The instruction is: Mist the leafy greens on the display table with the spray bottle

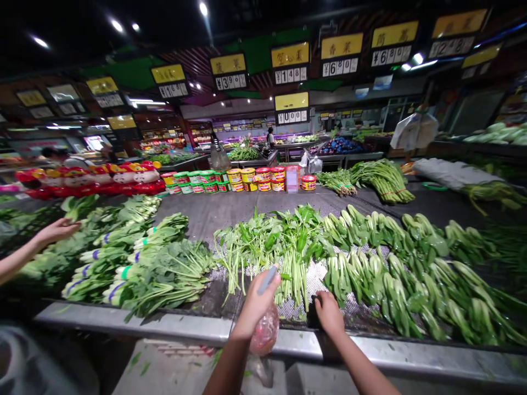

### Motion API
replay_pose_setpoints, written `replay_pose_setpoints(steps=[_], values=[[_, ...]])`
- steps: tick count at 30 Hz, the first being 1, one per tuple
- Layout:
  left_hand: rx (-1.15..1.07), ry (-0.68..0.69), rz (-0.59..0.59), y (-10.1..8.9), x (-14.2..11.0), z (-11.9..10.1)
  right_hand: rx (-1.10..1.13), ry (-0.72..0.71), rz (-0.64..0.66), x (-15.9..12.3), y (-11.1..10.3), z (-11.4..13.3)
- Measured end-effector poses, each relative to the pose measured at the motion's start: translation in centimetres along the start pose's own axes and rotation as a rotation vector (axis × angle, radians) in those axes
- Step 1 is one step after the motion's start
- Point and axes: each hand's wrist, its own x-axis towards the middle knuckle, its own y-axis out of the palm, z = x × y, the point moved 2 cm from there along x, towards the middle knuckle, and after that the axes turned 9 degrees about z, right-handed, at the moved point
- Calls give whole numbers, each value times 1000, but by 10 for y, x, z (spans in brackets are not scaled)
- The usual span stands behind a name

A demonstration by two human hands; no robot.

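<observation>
My left hand is closed at the counter's front edge. It grips a thin grey item and a clear plastic bag with reddish contents that hangs below it. My right hand is closed on a small dark object lying on the mesh beside the metal rim. Just beyond both hands lie long-stemmed leafy greens. Rows of bok choy spread out to the right of them.
Another person's hand reaches over bundled greens at the left. Coloured tubs line the back of the dark mesh stand. Long green stalks lie at the back right. Price signs hang overhead.
</observation>
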Motion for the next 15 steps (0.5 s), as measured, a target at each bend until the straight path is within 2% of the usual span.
replay_pose_setpoints(steps=[6, 12, 15], values=[[-35, 18, 26, -17, 8, 4, -137, 124, 14, -9, 8, 18], [-8, 66, 67, -25, 15, 12, -262, 106, 12, -17, 9, 29], [30, 68, 72, -30, 18, 16, -250, 186, -8, -18, 9, 28]])
